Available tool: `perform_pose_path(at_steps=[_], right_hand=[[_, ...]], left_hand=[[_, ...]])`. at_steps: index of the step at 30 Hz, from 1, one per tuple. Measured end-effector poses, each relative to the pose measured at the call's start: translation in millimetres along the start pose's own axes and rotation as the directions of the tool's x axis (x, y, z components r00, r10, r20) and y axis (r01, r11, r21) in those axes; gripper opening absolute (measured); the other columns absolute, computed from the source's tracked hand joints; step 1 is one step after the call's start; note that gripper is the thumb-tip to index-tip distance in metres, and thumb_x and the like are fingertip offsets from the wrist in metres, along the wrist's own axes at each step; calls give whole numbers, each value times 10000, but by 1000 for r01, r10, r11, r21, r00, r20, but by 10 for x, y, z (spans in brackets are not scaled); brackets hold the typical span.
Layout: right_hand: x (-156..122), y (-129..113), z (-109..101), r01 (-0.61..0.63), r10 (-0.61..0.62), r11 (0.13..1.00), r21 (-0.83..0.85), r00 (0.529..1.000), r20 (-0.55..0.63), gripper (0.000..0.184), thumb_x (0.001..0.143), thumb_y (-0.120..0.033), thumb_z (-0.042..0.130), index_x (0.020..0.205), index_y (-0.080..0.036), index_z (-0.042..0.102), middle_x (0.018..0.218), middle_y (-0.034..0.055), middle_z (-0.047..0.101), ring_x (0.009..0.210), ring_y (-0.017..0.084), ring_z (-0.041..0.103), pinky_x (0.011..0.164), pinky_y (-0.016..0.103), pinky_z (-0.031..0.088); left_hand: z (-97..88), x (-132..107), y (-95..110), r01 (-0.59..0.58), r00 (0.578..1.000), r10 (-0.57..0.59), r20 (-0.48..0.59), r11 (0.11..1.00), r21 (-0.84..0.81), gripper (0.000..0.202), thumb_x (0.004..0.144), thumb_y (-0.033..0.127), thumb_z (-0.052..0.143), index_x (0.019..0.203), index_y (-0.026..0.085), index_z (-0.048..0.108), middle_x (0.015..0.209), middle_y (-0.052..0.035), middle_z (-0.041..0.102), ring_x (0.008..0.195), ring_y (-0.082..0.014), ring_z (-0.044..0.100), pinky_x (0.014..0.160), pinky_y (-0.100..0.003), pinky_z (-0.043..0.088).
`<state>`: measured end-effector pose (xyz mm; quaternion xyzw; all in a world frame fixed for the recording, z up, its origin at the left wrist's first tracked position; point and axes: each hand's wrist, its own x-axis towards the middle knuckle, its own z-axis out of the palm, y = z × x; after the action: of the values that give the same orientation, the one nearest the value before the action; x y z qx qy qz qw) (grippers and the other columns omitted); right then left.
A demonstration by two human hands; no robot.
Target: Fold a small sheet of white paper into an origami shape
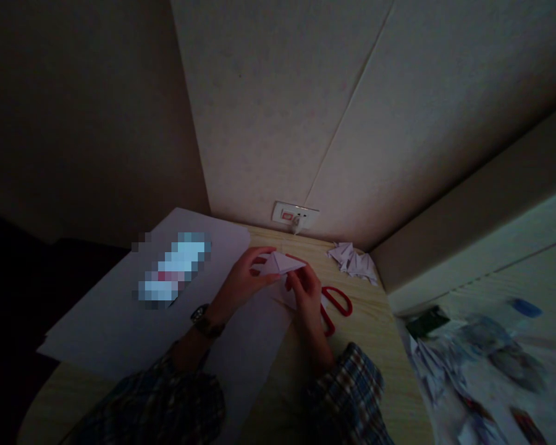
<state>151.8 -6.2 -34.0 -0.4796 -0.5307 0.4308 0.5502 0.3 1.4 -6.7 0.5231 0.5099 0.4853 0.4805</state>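
Observation:
Between my two hands is a small folded piece of white paper [282, 263], triangular with creases across it, held above the table. My left hand [245, 275], with a dark watch at the wrist, grips its left side between thumb and fingers. On the right side, my right hand [306, 287] pinches the paper's edge; some of its fingertips are hidden. Red-handled scissors [337, 301] lie on the table just right of my right hand, their blades hidden from view. Large white paper sheets [227, 247] spread under and left of my hands.
A lit, blurred phone [173, 272] rests on the sheets. Several folded paper pieces [352, 262] lie at the wooden table's [370, 334] back right corner. A wall socket [295, 215] with a plug sits behind. Bags and papers [482, 358] lie lower right, beyond the table edge.

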Motion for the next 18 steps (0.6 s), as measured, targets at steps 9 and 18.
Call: perform_pose_path(at_steps=[9,18], right_hand=[[12,-24,-12,28,-27,1000,3,998,-65,229,831,-352,602,1003,-213,662,753,-22,597,627,130,509,597,252,404],[31,17,-30,144,-144,986,-81,990,5,158,828,-241,623,957,-234,715,929,17,648,769,143,564,649,247,450]], left_hand=[[-27,27,-46,-148,989,144,41,981,122,497,642,142,684,1130,225,648,1250,-79,627,1162,-257,559,979,-399,449],[-20,35,-59,-170,985,164,55,977,127,534,646,91,615,1174,174,600,1267,-106,599,1172,-264,545,1016,-429,431]])
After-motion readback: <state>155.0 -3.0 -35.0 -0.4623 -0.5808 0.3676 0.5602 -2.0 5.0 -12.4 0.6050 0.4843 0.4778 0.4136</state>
